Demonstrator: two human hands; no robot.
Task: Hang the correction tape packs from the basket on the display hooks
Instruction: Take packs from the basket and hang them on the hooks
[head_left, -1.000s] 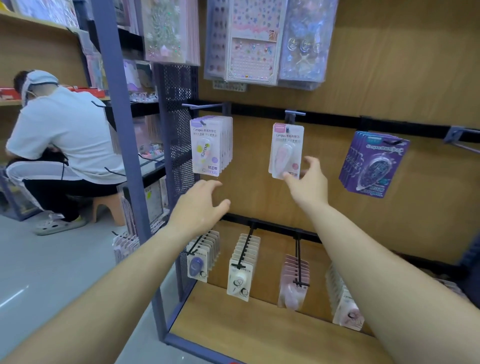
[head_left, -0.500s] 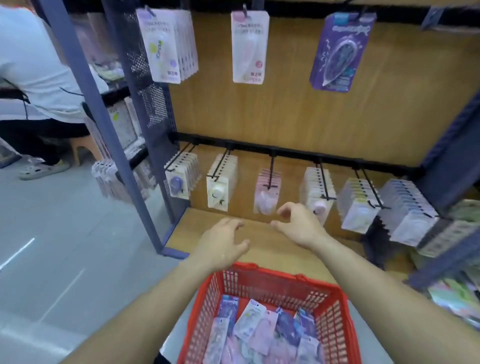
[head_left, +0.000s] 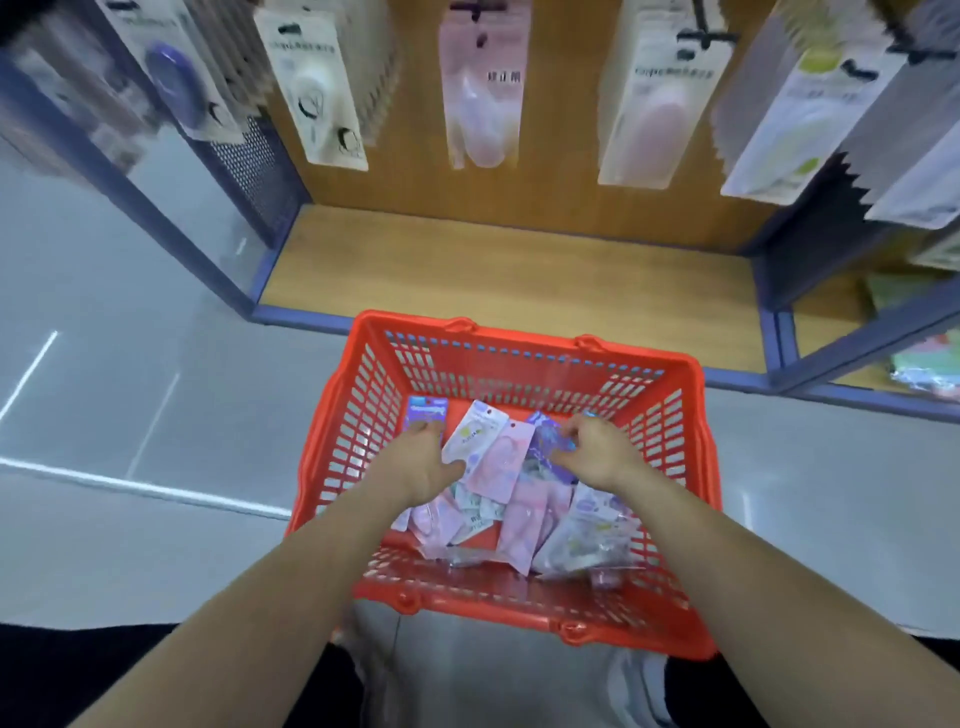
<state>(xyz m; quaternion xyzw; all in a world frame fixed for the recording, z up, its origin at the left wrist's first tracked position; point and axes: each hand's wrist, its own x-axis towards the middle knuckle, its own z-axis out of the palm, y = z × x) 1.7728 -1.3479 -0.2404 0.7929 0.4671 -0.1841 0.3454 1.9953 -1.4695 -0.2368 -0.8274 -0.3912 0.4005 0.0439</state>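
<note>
A red plastic basket (head_left: 363, 415) stands on the floor in front of me, holding several correction tape packs in pink, white and purple. Both my hands are down inside it. My left hand (head_left: 423, 460) lies on the pile, its fingertips on a purple pack (head_left: 427, 409) by the left wall and its thumb at a white pack (head_left: 475, 431); whether it grips one is unclear. My right hand (head_left: 597, 452) has its fingers curled onto a dark purple pack (head_left: 543, 439). A pink pack (head_left: 498, 462) lies between my hands. Above, filled display hooks (head_left: 701, 36) carry hanging packs.
The wooden base shelf (head_left: 493, 270) of the display lies just beyond the basket, framed in blue metal. A perforated blue side panel (head_left: 260, 171) closes the left side. Grey floor (head_left: 130, 364) stretches to the left. Another shelf unit with green goods (head_left: 924, 358) stands right.
My view dropped from the upper hooks to the basket. Both hands came down from the display into the basket and now rest among the packs.
</note>
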